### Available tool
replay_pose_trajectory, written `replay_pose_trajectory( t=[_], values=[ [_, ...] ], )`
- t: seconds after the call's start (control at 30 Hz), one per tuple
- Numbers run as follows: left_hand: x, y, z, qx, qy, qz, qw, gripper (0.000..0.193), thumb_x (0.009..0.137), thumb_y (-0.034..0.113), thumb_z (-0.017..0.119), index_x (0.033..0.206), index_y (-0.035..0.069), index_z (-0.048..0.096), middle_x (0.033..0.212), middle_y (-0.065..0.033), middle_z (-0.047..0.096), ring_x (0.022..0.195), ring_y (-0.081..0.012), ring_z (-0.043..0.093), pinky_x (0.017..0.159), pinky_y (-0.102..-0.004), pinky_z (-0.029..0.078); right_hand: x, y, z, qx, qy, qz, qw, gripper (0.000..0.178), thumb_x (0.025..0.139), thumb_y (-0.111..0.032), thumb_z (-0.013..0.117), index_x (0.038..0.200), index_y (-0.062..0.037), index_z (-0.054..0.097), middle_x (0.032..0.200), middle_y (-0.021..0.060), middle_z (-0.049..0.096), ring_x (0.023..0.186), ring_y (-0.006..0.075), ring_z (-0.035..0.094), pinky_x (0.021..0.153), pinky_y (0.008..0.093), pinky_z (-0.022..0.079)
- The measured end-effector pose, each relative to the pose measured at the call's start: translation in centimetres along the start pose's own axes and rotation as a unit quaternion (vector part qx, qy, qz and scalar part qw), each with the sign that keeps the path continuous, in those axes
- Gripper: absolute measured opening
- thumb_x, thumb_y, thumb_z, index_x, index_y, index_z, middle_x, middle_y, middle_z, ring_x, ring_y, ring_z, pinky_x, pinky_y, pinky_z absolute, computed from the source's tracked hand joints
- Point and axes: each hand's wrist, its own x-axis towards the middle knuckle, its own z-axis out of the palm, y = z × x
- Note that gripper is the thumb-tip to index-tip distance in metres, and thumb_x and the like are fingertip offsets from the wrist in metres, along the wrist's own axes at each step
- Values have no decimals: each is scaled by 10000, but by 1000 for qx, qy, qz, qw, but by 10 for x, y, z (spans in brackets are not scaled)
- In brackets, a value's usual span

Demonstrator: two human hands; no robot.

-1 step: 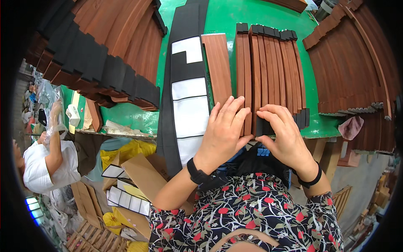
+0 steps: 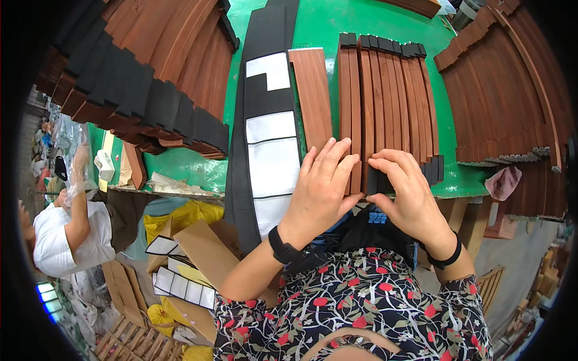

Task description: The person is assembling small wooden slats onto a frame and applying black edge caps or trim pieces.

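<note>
The table (image 2: pixel 313 24) is bearing the slats (image 2: pixel 391 102), both standing unchanged from the earlier frame. At far left, a clear bag (image 2: pixel 75 171) is showing a slightly altered shape. Both hands are holding position: the left hand (image 2: pixel 319 186) is spreading slightly over the slats' left side; the right hand (image 2: pixel 406 183) is curving over their near ends, thumb apart. Whether either is pinching, I cannot tell.

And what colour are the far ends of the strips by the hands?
The far ends are black, clearest in the head view.
</note>
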Motion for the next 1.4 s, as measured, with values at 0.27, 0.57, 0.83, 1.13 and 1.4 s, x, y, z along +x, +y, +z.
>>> replay_pose_trajectory(
  t=[0.27,0.57,0.83,1.13,1.4],
  values=[
    [1,-2,4,-6,8,3,1000,735,673,192,900,1314,80,556,1462,-157,488,1360,-393,493,1112,-569,401,1,1,-2,2,1,0,1000,658,647,16,833,1249,-1,568,1253,161,559,1182,374,558,980,462,469],
    [1,-2,5,-13,15,7,1000,727,679,180,893,1313,84,551,1464,-158,481,1353,-391,499,1113,-571,400,7,2,-5,9,-16,13,1000,640,644,20,834,1231,-4,580,1240,154,569,1178,368,563,969,458,472],
    [0,-2,6,-15,10,6,1000,736,675,172,892,1318,85,544,1467,-156,477,1358,-389,491,1116,-573,396,9,-2,-6,-7,-24,25,999,623,643,9,837,1213,10,588,1228,153,574,1171,366,565,972,454,474],
    [2,-2,6,-12,9,6,1000,730,671,171,890,1308,82,544,1464,-158,478,1349,-385,497,1115,-568,394,12,-4,-6,-31,-30,15,999,617,642,-5,843,1210,27,602,1235,164,577,1174,369,559,990,455,468],
    [2,-2,7,-7,13,9,1000,737,664,171,892,1306,78,542,1467,-157,478,1341,-380,504,1109,-570,402,7,-3,-6,-22,-28,15,999,668,641,-3,842,1259,43,590,1263,176,571,1190,374,552,1010,454,462]
  ],
)
